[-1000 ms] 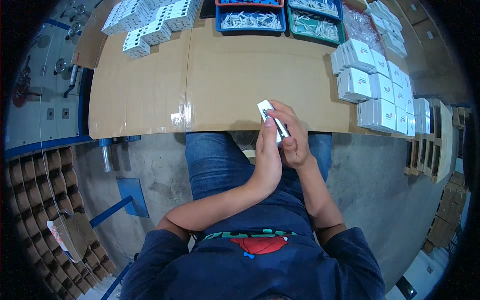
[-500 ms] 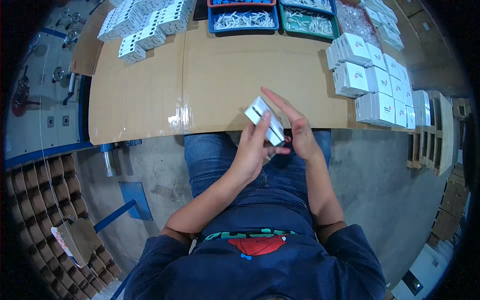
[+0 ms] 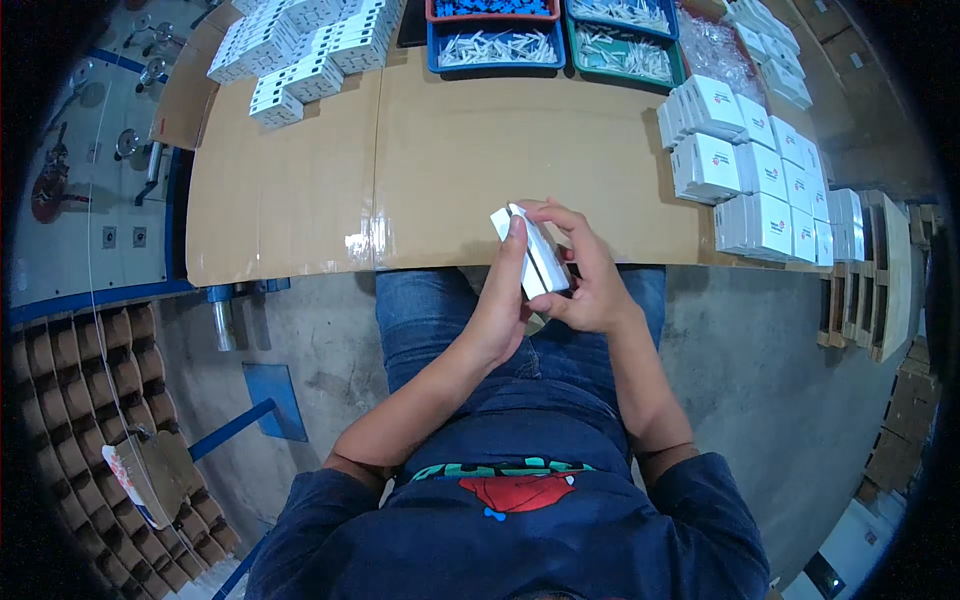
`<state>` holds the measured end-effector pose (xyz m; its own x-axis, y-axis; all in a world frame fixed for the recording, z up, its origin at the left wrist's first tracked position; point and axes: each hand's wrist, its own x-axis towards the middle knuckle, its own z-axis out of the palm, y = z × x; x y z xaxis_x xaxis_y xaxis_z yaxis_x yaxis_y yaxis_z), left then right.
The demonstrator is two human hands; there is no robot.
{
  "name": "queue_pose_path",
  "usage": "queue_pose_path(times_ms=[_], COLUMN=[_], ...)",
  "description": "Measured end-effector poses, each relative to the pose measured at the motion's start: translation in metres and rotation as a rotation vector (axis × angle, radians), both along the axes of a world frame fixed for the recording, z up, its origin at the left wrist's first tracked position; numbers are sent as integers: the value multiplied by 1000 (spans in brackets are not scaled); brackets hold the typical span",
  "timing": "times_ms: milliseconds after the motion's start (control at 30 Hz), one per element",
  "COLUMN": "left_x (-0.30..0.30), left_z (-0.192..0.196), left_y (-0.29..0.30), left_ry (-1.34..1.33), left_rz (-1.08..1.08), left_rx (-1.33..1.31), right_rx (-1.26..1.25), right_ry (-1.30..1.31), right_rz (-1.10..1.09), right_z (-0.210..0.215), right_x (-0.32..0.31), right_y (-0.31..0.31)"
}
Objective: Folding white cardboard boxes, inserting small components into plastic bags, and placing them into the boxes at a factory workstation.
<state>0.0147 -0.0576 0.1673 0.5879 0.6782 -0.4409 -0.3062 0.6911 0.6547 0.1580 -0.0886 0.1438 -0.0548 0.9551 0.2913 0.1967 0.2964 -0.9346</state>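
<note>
Just past the table's front edge, over my lap, both hands are closed around a small white box-shaped unit (image 3: 543,262) with a dark seam along it. My left hand (image 3: 499,290) grips its left side, thumb laid along the top. From the right, my right hand (image 3: 598,277) wraps it, fingers curled over the far end and thumb at the near end. The unit is tilted, and its underside is hidden by my palms.
The cardboard-covered table (image 3: 480,160) spreads ahead. White blocks (image 3: 300,50) stack at the far left; white boxed units (image 3: 755,170) stand on the right. Along the back are a blue bin (image 3: 497,70) and a green bin (image 3: 625,75) of white plugs, and a clear plastic bag (image 3: 722,52).
My right hand, earlier stretched flat beside the unit, has closed around it. The unit has turned slightly in my hands, and the whole view has shifted a little.
</note>
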Motion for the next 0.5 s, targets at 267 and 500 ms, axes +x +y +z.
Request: queue_pose_path(times_ms=[267, 500], left_x=[-1, 4], left_z=[-11, -10], left_y=[-6, -10], left_ry=[-24, -55], left_rz=[10, 40], left_rx=[57, 38], right_rx=[254, 294], right_ry=[-173, -125], right_rz=[-89, -122], right_z=[-12, -19], right_x=[-6, -7], right_y=[5, 3])
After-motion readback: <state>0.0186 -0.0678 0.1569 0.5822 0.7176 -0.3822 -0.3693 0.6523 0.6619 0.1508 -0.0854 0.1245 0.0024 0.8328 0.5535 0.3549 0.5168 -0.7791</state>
